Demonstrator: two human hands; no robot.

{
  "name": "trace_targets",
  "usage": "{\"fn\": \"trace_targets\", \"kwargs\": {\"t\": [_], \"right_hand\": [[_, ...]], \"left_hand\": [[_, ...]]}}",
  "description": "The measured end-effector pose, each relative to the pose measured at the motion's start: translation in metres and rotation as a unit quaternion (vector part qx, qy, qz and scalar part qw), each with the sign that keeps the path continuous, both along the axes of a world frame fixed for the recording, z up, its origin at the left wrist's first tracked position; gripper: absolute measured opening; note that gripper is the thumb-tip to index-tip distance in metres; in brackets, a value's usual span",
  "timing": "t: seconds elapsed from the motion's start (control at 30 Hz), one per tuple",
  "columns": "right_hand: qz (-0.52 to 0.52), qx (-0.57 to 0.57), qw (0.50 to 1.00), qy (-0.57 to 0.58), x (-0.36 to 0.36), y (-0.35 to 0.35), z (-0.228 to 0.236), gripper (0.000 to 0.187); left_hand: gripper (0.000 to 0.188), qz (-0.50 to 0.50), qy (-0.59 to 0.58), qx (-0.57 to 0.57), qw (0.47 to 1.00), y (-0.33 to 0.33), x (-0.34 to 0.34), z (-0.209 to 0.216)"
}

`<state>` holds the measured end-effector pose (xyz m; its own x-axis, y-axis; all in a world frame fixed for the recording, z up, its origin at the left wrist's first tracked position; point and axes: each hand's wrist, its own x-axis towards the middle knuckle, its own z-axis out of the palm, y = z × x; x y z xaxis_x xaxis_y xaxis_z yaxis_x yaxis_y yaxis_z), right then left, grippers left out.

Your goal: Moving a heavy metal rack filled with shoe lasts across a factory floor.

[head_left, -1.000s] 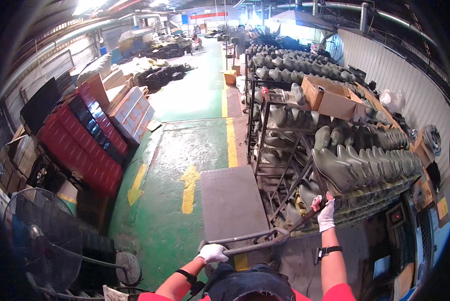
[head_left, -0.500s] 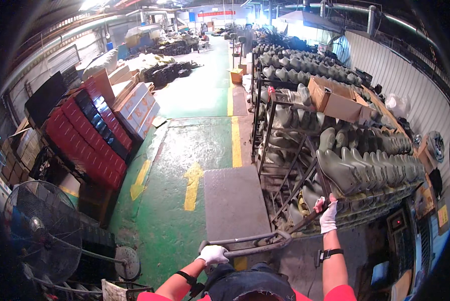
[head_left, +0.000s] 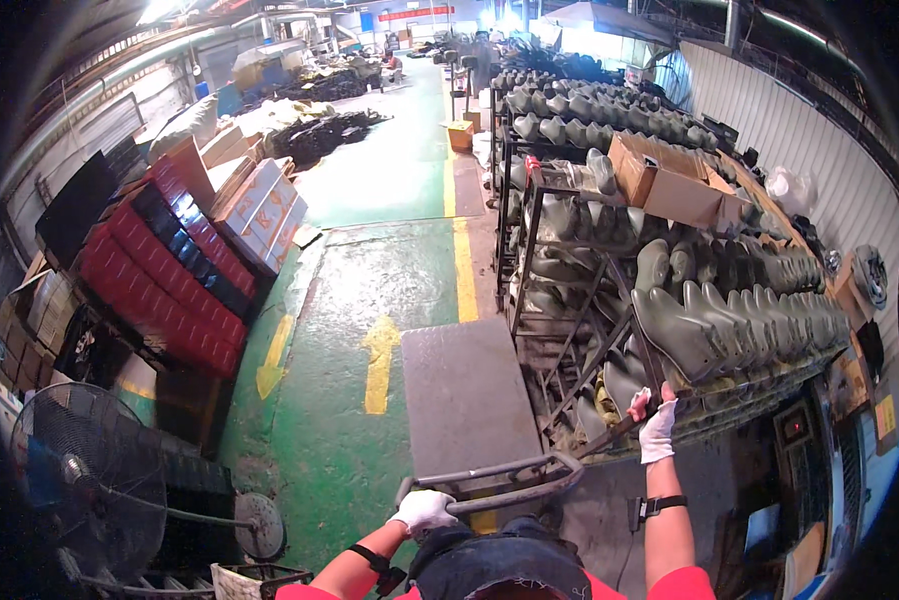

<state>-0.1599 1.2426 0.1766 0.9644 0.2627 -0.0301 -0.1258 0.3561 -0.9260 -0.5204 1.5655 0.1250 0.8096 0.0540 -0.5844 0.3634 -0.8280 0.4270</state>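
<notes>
My left hand (head_left: 425, 508), in a white glove, is closed around the bent metal handle (head_left: 514, 488) of a flat platform cart (head_left: 469, 395). The cart's grey deck lies on the floor ahead of me. My right hand (head_left: 657, 430), in a white glove with bare fingertips, is wrapped around the near corner of a dark metal rack (head_left: 641, 345). That rack carries rows of olive-grey boot-shaped pieces (head_left: 674, 335) on several levels. Its lower levels are partly hidden by the frame.
An open cardboard box (head_left: 669, 185) sits on top of the racks. Red cartons (head_left: 159, 280) are stacked at the left, behind a large floor fan (head_left: 89, 480). A green floor (head_left: 339, 370) with yellow arrows runs between them. Farther off stands an orange bin (head_left: 460, 136).
The view has shifted slightly: the far racks and cartons sit a little more to the left, and the fan appears lower. Both hands keep their grips.
</notes>
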Motion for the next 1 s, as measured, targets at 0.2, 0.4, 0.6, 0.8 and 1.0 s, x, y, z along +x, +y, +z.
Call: {"fn": "trace_targets", "kwargs": {"t": [0.2, 0.4, 0.6, 0.8, 1.0], "right_hand": [[0.013, 0.008, 1.0, 0.003, 0.001, -0.003, -0.004, 0.073], [-0.005, 0.013, 1.0, -0.002, -0.002, 0.0, -0.001, 0.074], [0.01, 0.024, 1.0, -0.009, -0.004, 0.001, 0.003, 0.076], [0.015, 0.017, 1.0, -0.002, -0.005, 0.002, 0.005, 0.076], [0.013, 0.015, 1.0, 0.003, -0.006, 0.001, 0.005, 0.076]], "left_hand": [[0.04, -0.012, 0.003, -0.009, 1.0, 0.004, 0.004, 0.0], [0.042, -0.009, 0.01, -0.012, 1.0, 0.011, 0.013, 0.0], [0.041, 0.003, 0.003, -0.015, 1.0, 0.015, 0.022, 0.003], [0.043, 0.01, -0.016, -0.02, 1.0, 0.024, 0.029, -0.008], [0.045, 0.016, -0.038, -0.019, 0.999, 0.032, 0.045, -0.008]]}}
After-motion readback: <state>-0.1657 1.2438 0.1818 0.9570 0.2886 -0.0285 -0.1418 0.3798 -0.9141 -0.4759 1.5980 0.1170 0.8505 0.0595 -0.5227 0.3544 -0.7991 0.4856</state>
